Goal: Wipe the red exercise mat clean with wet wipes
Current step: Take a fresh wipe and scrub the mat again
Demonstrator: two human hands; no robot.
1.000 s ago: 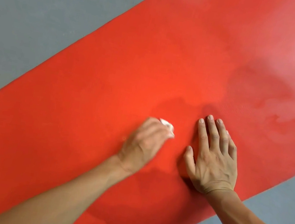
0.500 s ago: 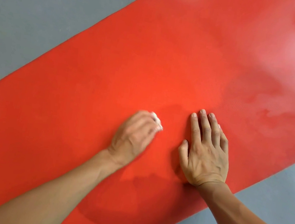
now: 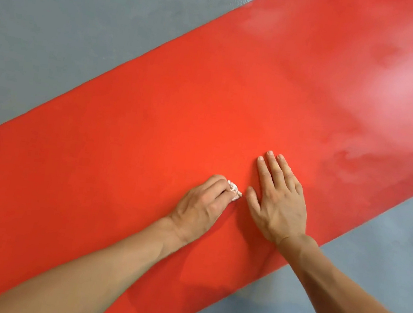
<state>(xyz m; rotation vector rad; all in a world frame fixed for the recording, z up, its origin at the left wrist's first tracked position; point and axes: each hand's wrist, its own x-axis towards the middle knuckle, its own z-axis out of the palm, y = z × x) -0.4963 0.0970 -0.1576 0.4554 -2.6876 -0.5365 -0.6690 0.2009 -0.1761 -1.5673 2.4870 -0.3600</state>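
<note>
the left hand [image 3: 199, 205] curls around a balled wet wipe [image 3: 311, 206] to scrub the red mat [image 3: 150, 135], while at its 3 o'clock the right hand [image 3: 279, 206] lies flat with fingers straight, likely pinning it still.

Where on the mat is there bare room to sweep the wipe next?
Bare: the stretch of red mat left of the left hand, and the part beyond the right hand. Crowded: the narrow gap between the hands, where the wipe sits.

Low in the frame's centre, the left hand [image 3: 201, 206] is curled knuckles-up, and just right of it the right hand [image 3: 279, 206] lies flat, fingers straight together.
</note>
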